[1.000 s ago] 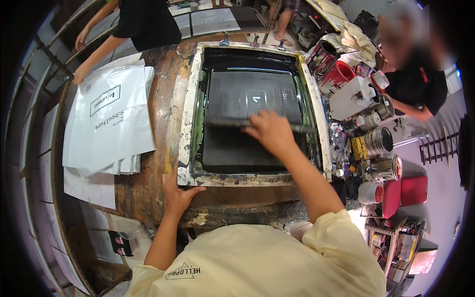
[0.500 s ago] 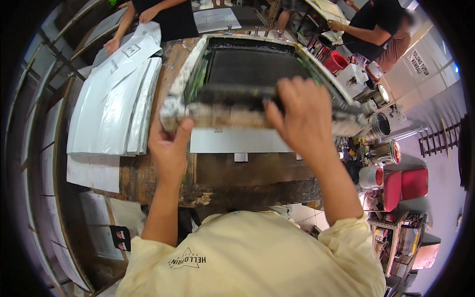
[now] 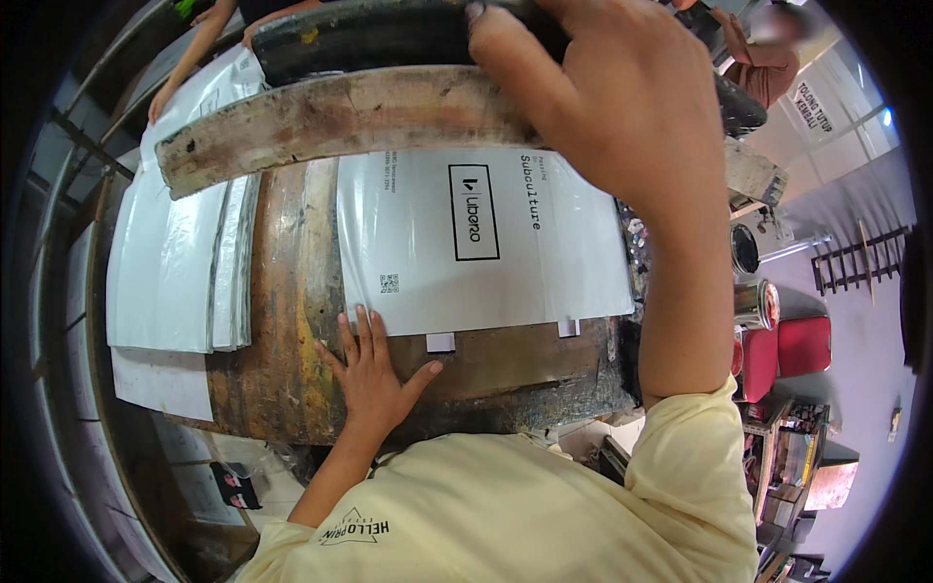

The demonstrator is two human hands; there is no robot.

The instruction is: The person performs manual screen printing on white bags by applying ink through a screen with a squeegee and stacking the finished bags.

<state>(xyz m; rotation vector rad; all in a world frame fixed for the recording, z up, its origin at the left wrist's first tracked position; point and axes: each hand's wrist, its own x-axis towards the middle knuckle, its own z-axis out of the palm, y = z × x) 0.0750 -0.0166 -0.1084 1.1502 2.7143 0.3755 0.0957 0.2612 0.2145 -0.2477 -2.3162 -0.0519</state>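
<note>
Raised and tilted above the table, a screen printing frame (image 3: 350, 112) shows its ink-stained wooden near side and a black-inked part behind it. My right hand (image 3: 622, 107) grips the frame from above, its thumb against the black part; the other fingers are partly cut off by the view's top edge. Below it lies a glossy white plastic bag (image 3: 408, 214) with black print, a boxed logo and a small square code. My left hand (image 3: 374, 379) is open, fingers spread, fingertips at the bag's near left corner. Two small white tabs (image 3: 440, 342) sit along the bag's near edge.
A stack of white plastic bags (image 3: 175, 262) stands on the stained wooden table (image 3: 292, 243) at the left. Another person's hand (image 3: 160, 102) touches its far end. Paint cans (image 3: 756, 304) and red chairs (image 3: 803, 347) are at the right; a second person is at the far right.
The frame has swung up and nearer my head, uncovering the printed bag. My left hand has let go of the frame and come down to the bag's near corner. My right hand has risen with the frame.
</note>
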